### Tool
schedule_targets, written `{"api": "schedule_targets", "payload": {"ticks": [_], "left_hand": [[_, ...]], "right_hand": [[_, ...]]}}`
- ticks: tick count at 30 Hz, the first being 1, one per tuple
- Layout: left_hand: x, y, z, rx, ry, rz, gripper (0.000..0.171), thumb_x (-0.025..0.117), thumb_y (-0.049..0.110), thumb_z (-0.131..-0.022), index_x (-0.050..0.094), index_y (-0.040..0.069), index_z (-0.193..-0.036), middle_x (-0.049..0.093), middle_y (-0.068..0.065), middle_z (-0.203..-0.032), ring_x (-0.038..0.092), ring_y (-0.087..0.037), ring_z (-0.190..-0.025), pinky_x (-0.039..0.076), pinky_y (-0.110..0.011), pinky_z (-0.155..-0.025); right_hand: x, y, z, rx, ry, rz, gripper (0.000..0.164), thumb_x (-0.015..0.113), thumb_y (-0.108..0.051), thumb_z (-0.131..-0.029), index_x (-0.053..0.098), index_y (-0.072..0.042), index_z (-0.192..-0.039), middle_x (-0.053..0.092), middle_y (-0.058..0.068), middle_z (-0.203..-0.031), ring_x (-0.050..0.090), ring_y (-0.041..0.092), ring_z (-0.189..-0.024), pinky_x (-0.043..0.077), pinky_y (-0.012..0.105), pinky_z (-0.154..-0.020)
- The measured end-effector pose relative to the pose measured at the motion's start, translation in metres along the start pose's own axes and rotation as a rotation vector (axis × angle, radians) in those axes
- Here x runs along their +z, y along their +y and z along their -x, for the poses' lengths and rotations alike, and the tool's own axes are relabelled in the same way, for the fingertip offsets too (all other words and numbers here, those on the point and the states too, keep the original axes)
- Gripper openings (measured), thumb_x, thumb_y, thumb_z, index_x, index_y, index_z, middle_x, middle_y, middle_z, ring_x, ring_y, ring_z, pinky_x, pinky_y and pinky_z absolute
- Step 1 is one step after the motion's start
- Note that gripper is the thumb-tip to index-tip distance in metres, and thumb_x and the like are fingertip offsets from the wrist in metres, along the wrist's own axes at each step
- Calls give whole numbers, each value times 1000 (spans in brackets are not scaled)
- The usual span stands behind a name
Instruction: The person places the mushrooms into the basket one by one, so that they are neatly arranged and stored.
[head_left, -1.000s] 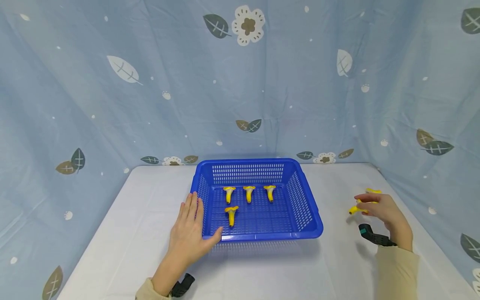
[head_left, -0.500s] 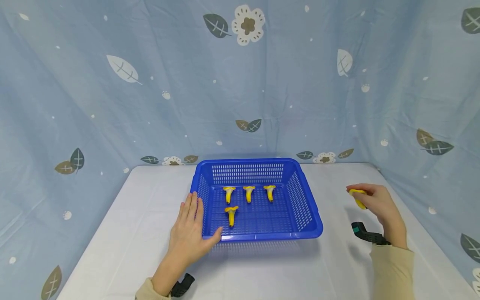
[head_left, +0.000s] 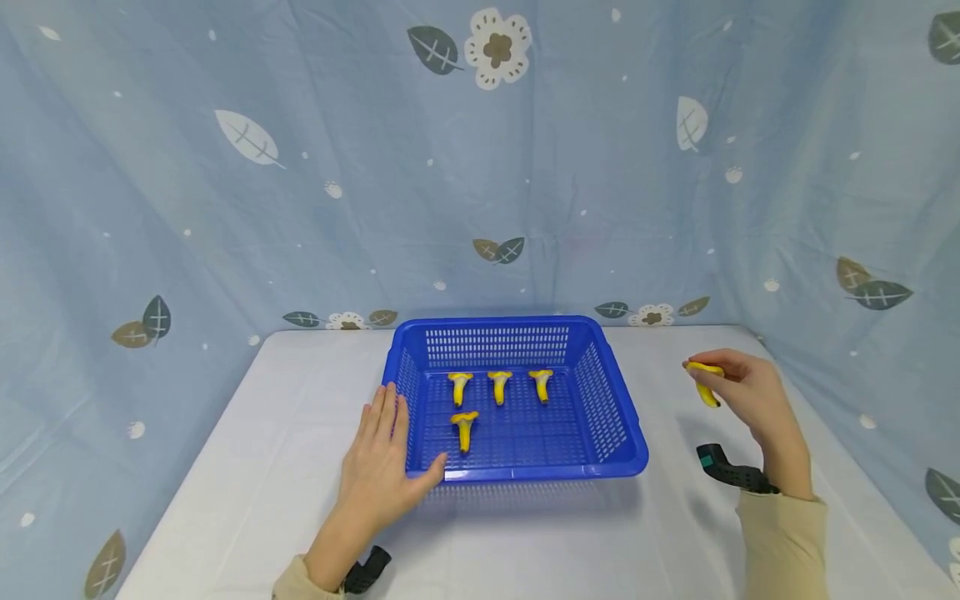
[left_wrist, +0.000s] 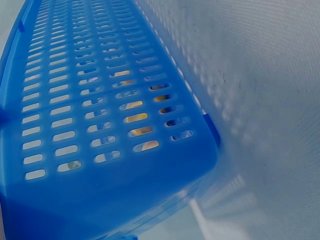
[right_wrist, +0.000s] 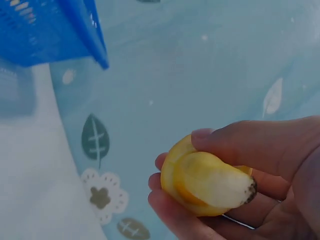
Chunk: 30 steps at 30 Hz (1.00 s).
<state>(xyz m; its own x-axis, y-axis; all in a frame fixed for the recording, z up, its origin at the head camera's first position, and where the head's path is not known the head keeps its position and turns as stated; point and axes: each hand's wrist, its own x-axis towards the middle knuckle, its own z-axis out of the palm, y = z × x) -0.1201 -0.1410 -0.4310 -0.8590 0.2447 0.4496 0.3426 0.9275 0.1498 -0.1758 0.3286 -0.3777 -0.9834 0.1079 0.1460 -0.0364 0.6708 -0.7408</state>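
A yellow chanterelle mushroom (head_left: 705, 385) is pinched between the thumb and fingers of my right hand (head_left: 757, 396), above the white table to the right of the basket. In the right wrist view its pale stem with a dark, speckled end (right_wrist: 220, 185) points toward the palm. My left hand (head_left: 378, 462) lies with straight fingers along the left rim of the blue plastic basket (head_left: 525, 474), thumb at the front rim. Inside the basket, three mushrooms stand in a row toward the back, among them the middle one (head_left: 499, 387); another mushroom (head_left: 465, 431) lies in front at the left.
The basket's slotted side wall (left_wrist: 95, 90) fills much of the left wrist view, yellow showing through its slots. A white cloth covers the table (head_left: 300, 400). Behind it hangs a blue curtain (head_left: 375, 208) with leaf and flower prints.
My right hand has lifted the mushroom off the table's right side and moved it left and farther back. The left hand, the basket and the mushrooms in it stay as they were.
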Motion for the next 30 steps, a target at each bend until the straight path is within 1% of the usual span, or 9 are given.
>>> {"api": "schedule_targets", "payload": {"ticks": [4, 6, 8, 13, 17, 21, 25, 28, 30], "left_hand": [[1, 0, -1, -1, 0, 7, 95, 55, 61, -79, 38, -12, -137, 22, -27, -150, 16, -37, -141, 19, -48, -113], [1, 0, -1, 0, 4, 8, 95, 55, 61, -79, 38, -12, -136, 23, -27, -150, 17, -37, -140, 19, -47, -113], [1, 0, -1, 3, 9, 9, 95, 55, 61, -78, 38, -12, -136, 23, -27, -149, 18, -38, -140, 19, -47, -113], [1, 0, -1, 6, 16, 8, 95, 56, 60, -78, 38, -12, -136, 24, -27, -149, 18, -37, -140, 19, -48, -113], [1, 0, 0, 5, 13, 3, 95, 56, 60, -78, 38, -12, -137, 24, -27, -150, 17, -37, -140, 19, -48, -113], [1, 1, 0, 3, 8, 1, 96, 56, 61, -78, 37, -12, -137, 23, -26, -150, 18, -37, -140, 19, -47, -113], [1, 1, 0, 3, 9, -3, 96, 55, 61, -78, 38, -12, -137, 24, -26, -150, 18, -37, -140, 19, -46, -113], [1, 1, 0, 5, 12, -8, 96, 55, 61, -78, 38, -12, -137, 24, -26, -149, 19, -38, -140, 19, -46, -113], [1, 1, 0, 7, 14, -10, 96, 55, 61, -78, 37, -12, -137, 24, -26, -149, 19, -38, -140, 19, -47, -113]], "right_hand": [[1, -17, 2, -35, 22, 17, 36, 61, -34, -91, 66, -5, -111, 68, 15, -103, 59, 13, -77, 43, 29, -65], [3, -25, 2, -59, 24, 10, 35, 62, -33, -90, 67, -5, -110, 69, 15, -100, 60, 13, -75, 45, 28, -64], [5, -33, 2, -80, 25, 17, 34, 63, -33, -89, 68, -5, -109, 69, 13, -97, 60, 13, -74, 44, 28, -65], [9, -51, -2, -107, 7, 27, 37, 65, -37, -87, 68, -7, -108, 69, 10, -97, 62, 11, -80, 45, 31, -72], [12, -64, -7, -130, -13, 18, 35, 66, -38, -86, 69, -9, -107, 67, 9, -102, 63, 15, -88, 47, 29, -75], [16, -78, -12, -181, -31, 48, 34, 66, -36, -86, 69, -9, -107, 67, 8, -104, 62, 21, -88, 47, 28, -70], [21, -94, -18, -222, -51, 67, 33, 66, -34, -87, 69, -8, -106, 66, 9, -104, 63, 24, -89, 49, 32, -70], [26, -106, -21, -223, -72, 61, 31, 68, -34, -86, 66, -8, -103, 66, 11, -104, 64, 27, -92, 50, 39, -76], [30, -114, -23, -219, -81, 60, 30, 69, -34, -85, 63, -8, -99, 66, 12, -101, 64, 28, -91, 49, 40, -76]]}}
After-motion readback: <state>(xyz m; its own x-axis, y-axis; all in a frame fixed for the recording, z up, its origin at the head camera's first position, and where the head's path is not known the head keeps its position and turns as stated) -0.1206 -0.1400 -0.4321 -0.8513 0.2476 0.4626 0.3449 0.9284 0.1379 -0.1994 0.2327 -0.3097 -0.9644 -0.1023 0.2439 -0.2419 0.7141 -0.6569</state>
